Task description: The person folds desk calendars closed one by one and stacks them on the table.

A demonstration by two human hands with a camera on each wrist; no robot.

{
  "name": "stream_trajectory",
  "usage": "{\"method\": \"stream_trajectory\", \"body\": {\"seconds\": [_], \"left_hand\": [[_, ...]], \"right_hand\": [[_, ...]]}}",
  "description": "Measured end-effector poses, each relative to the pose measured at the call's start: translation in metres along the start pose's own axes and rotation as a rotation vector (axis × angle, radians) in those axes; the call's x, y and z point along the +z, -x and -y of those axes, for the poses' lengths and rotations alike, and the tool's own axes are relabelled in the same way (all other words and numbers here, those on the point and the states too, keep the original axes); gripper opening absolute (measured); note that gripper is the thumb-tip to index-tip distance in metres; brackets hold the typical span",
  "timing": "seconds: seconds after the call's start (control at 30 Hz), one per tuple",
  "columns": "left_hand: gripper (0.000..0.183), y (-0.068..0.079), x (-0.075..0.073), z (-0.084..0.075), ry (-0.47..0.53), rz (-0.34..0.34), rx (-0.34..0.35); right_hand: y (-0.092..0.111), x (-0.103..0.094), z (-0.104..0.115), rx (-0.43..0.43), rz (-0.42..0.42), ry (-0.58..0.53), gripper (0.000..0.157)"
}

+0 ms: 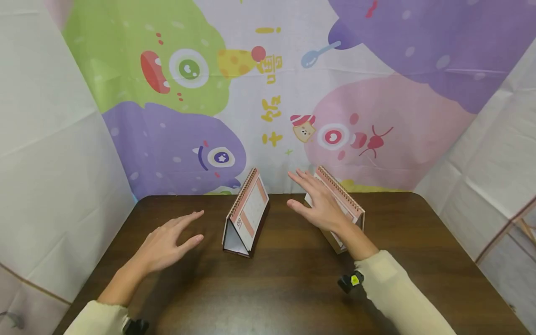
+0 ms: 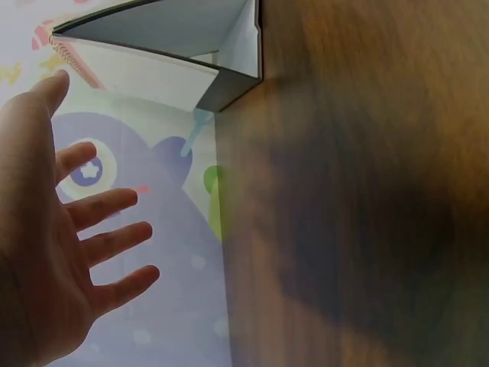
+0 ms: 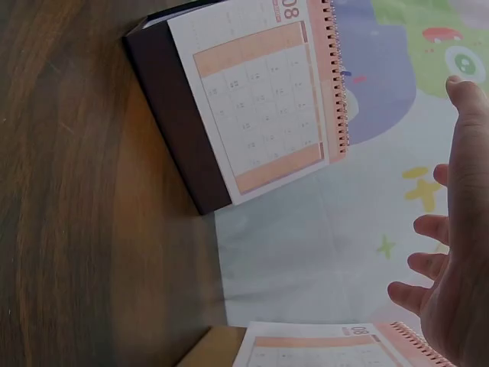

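Note:
Two spiral-bound desk calendars stand like tents on the dark wooden table (image 1: pixel 268 293). The left calendar (image 1: pixel 251 214) has a dark base, and its page marked 08 faces right. My left hand (image 1: pixel 165 244) is raised to the left of it, fingers extended and apart from it; the left wrist view shows the calendar's hollow end (image 2: pixel 164 30) beyond the thumb. My right hand (image 1: pixel 320 204) hovers before the right calendar (image 1: pixel 347 200), overlapping part of it in the head view, its palm toward the middle. The right wrist view shows its spread fingers (image 3: pixel 432 264) holding nothing.
Behind the table hangs a cloth (image 1: pixel 276 93) printed with cartoon monsters, close to the table's back edge. White fabric walls (image 1: pixel 50 116) rise on both sides. Dark wrist devices (image 1: pixel 351 281) sit at both sleeve cuffs.

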State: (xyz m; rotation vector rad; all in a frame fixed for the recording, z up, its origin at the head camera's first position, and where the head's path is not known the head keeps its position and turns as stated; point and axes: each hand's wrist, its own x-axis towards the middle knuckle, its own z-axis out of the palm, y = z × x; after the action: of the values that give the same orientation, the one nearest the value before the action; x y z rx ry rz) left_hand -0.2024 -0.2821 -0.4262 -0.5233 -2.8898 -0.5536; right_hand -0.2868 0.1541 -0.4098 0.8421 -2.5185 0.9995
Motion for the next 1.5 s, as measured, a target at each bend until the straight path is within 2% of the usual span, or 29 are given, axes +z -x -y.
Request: {"method": "stream_trajectory", "body": {"seconds": [0.13,0.33,0.47,0.73,0.97,1.07,1.2,1.37,1.5], "left_hand": [[0.062,0.002,0.003,-0.002,0.076,0.014,-0.015],[0.057,0.005,0.009,-0.005,0.219,0.012,0.004],[0.055,0.006,0.012,-0.009,0.239,-0.003,0.023],[0.053,0.007,0.019,-0.015,0.294,-0.048,0.052],[0.049,0.009,0.024,-0.021,0.338,-0.067,0.057],[0.048,0.009,0.026,-0.023,0.355,-0.09,0.084],[0.047,0.008,0.027,-0.025,0.424,-0.115,0.14],[0.046,0.008,0.027,-0.026,0.539,-0.113,0.173],[0.045,0.01,0.029,-0.027,0.603,-0.1,0.182]], "right_hand": [[-0.006,0.012,-0.011,-0.001,-0.034,-0.049,0.076],[-0.011,0.016,-0.004,0.058,-0.027,-0.123,0.084],[-0.014,0.022,-0.005,0.065,-0.037,-0.145,0.084],[-0.025,0.037,-0.008,0.06,-0.071,-0.235,0.071],[-0.035,0.06,-0.028,0.042,-0.116,-0.272,0.068],[-0.038,0.065,-0.027,0.07,-0.105,-0.314,0.065],[-0.038,0.064,-0.012,0.138,-0.073,-0.402,0.063],[-0.04,0.07,-0.008,0.19,-0.074,-0.403,0.066],[-0.044,0.074,-0.007,0.211,-0.052,-0.456,0.063]]}}
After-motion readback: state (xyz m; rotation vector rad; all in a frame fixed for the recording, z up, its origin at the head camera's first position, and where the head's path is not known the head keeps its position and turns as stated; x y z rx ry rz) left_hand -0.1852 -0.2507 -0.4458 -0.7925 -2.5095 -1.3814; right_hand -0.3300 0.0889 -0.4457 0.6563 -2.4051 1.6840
